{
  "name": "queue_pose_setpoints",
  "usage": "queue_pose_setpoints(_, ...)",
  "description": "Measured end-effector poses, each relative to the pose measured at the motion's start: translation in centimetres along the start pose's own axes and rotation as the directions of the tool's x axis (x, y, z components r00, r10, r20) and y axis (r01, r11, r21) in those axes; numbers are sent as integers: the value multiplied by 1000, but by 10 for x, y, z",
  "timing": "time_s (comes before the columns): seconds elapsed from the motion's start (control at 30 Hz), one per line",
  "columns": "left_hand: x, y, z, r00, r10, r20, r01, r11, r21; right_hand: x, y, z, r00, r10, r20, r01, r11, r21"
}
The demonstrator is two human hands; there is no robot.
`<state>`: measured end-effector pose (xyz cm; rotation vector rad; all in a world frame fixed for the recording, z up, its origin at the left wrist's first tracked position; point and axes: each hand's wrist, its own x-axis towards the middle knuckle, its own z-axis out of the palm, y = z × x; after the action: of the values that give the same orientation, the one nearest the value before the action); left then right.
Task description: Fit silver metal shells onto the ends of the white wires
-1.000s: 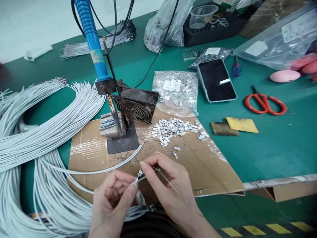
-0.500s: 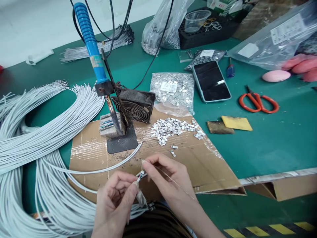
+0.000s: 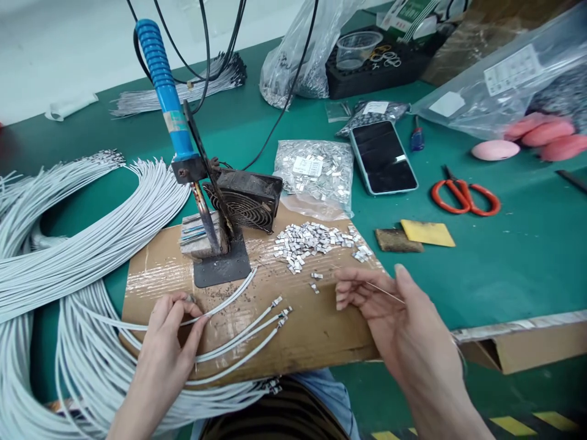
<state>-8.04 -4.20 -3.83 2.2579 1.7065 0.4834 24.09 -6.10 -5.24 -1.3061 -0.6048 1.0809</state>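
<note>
My left hand (image 3: pixel 172 333) pinches a white cable (image 3: pixel 229 299) between thumb and fingertips, over the cardboard sheet. Several other white cables (image 3: pixel 243 335) with small metal pieces on their ends lie in front of it. To the right, my right hand (image 3: pixel 394 311) is held palm inward with its thumb raised; a thin solder wire (image 3: pixel 385 291) runs across its fingers and stays in it. Nearby on the cardboard are two loose metal pieces (image 3: pixel 315 282) and a pile of small metal pieces (image 3: pixel 312 241).
A blue-handled soldering iron (image 3: pixel 160 67) slants in its stand, beside a black fan (image 3: pixel 247 198). Big white cable bundles (image 3: pixel 92 256) cover the left. A parts bag (image 3: pixel 316 177), phone (image 3: pixel 384 157), orange-handled scissors (image 3: pixel 465 195) and sponges (image 3: pixel 428 233) lie on the green table.
My hands have moved apart. The cable end between them now lies on the cardboard with others. My left hand has gone left onto another cable; my right hand has moved right with the solder wire.
</note>
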Motion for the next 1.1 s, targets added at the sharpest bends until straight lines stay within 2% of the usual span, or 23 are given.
queue_pose_setpoints(0.1, 2, 4, -7, 1000, 4, 0, -4, 995, -98, -1, 1, 2, 999, -31, 8, 32, 995, -97)
queue_pose_setpoints(0.2, 2, 14, -19, 999, 40, 7, -38, 984, -177, -3, 0, 4, 997, -77, 21, 80, 955, -284)
queue_pose_setpoints(0.27, 0, 25, -28, 998, -42, 54, 56, 958, -281, -4, 0, 6, 992, -122, 33, 124, 890, -438)
queue_pose_setpoints(0.33, -1, 39, -37, 982, -110, 153, 161, 911, -379, -4, 1, 9, 983, -174, 52, 172, 802, -572)
queue_pose_setpoints(0.4, -2, 53, -43, 963, -105, 247, 206, 880, -428, -4, 4, 12, 972, -219, 88, 222, 716, -662)
queue_pose_setpoints(0.47, -1, 63, -42, 928, -9, 372, 193, 866, -461, -4, 8, 15, 960, -243, 139, 267, 649, -712)
queue_pose_setpoints(0.53, 3, 70, -35, 847, 87, 525, 222, 839, -497, -4, 11, 16, 952, -247, 184, 300, 609, -734)
queue_pose_setpoints(0.6, 7, 73, -22, 781, 41, 623, 375, 767, -521, -6, 11, 15, 947, -245, 206, 315, 595, -740)
queue_pose_setpoints(0.63, 9, 73, -15, 757, -3, 653, 471, 696, -542, -8, 11, 15, 947, -244, 209, 317, 597, -737)
queue_pose_setpoints(0.7, 12, 71, -3, 755, -96, 649, 591, 529, -609, -13, 10, 14, 949, -241, 202, 310, 614, -726)
queue_pose_setpoints(0.8, 14, 67, 6, 781, -156, 605, 616, 354, -704, -20, 8, 17, 964, -209, 163, 263, 666, -698)
queue_pose_setpoints(0.93, 14, 65, 3, 789, -218, 575, 615, 267, -742, -26, 6, 33, 994, -32, 100, 77, 872, -484)
queue_pose_setpoints(1.1, 14, 67, -2, 785, -248, 567, 615, 210, -760, -33, 3, 60, 974, 58, 217, 17, 944, -329)
